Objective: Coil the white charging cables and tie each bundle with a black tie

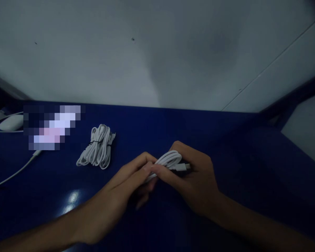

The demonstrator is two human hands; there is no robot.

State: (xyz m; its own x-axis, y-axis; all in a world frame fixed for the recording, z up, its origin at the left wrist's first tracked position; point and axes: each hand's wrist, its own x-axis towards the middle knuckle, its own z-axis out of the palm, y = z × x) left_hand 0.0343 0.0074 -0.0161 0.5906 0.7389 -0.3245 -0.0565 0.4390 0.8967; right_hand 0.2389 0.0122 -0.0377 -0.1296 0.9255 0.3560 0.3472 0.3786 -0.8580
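Observation:
Between my two hands is a white USB cable (170,159), wound into a tight coil. Its plug, with a metal tip, sticks out to the right under the coil. My left hand (133,175) pinches the near left end of the bundle with thumb and fingers. From the right, my right hand (196,171) wraps round the coil, thumb lying across its near side and fingers behind. Some of the fingertips are hidden. Left of my hands, bundled white cables (97,147) with dark ties lie on the blue table (141,129).
A blurred-out bright device (55,126) lies at the left, with a white cord (18,173) running from it to the table's left side. A white rounded object (12,122) sits beyond it. A pale wall (107,63) rises behind the table.

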